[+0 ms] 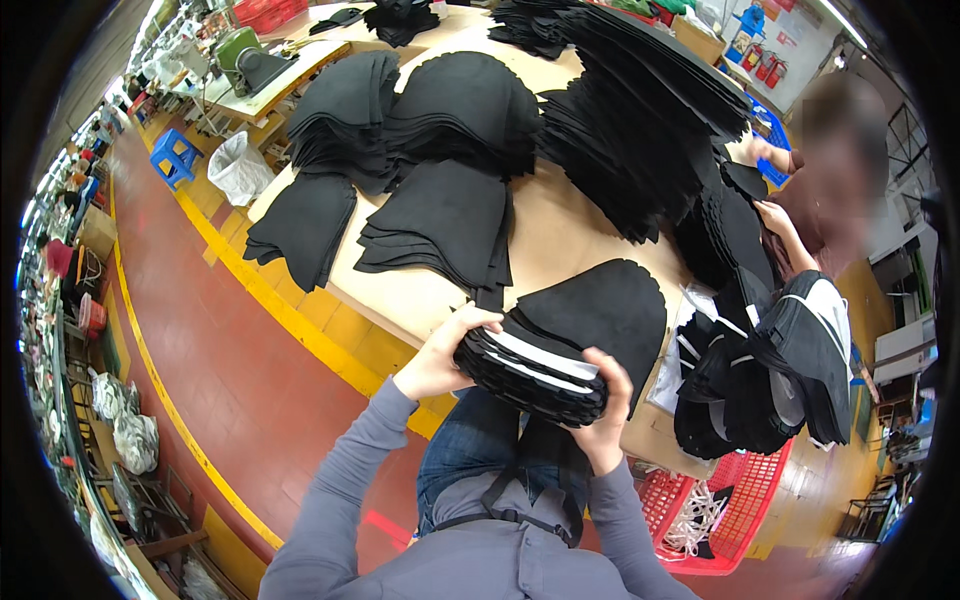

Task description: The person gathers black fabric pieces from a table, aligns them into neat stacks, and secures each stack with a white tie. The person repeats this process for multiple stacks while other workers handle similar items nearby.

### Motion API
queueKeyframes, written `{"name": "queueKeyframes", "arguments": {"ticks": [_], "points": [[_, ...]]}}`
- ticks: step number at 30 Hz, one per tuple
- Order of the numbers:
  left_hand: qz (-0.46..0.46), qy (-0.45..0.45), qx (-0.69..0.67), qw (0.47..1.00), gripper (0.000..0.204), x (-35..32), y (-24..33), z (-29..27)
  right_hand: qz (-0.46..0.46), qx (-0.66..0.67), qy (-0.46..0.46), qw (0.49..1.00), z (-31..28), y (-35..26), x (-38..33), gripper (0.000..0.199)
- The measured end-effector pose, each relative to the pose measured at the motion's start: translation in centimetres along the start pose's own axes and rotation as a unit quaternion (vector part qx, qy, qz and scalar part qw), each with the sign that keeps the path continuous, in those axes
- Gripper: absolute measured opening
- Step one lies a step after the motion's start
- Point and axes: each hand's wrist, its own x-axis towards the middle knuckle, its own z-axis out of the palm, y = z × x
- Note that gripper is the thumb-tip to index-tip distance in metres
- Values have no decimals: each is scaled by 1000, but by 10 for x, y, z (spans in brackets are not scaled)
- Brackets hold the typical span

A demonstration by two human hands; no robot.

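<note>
Between my two hands I hold a thick stack of black fabric pieces (pixel 530 385), with white strips showing along its side. My left hand (pixel 446 350) grips the stack's left end, thumb on top. The right end is clasped by my right hand (pixel 606 410), its thumb over the upper edge. The stack is at the table's near edge, in front of my waist. Just beyond it lies a fanned pile of black rounded pieces (pixel 600 305). More cut black pieces (pixel 437 222) are piled a little farther off.
A co-worker (pixel 835 190) at the right reaches among black pieces on the pale table (pixel 545 225). Tied black bundles (pixel 765 375) hang at the table's right corner, above a red basket (pixel 745 510) with white strips. At the left stand a blue stool (pixel 175 157) and a white bag (pixel 240 167).
</note>
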Motion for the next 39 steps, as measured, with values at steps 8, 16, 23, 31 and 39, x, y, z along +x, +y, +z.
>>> {"name": "queueKeyframes", "arguments": {"ticks": [8,16,23,31,39], "points": [[109,5,22,994,96,12,0,0,77,-63,-24,995,-23,4,14,116],[-70,587,-223,775,86,-12,21,77,219,63,5,974,0,-11,22,54],[-67,280,-528,799,82,-10,47,81,182,217,44,958,-5,-41,29,106],[-20,284,-581,762,73,-30,24,102,-8,-6,-91,996,-36,-103,98,98],[-163,304,-654,674,57,-27,31,108,-67,-222,-265,936,-36,-142,106,124]]}}
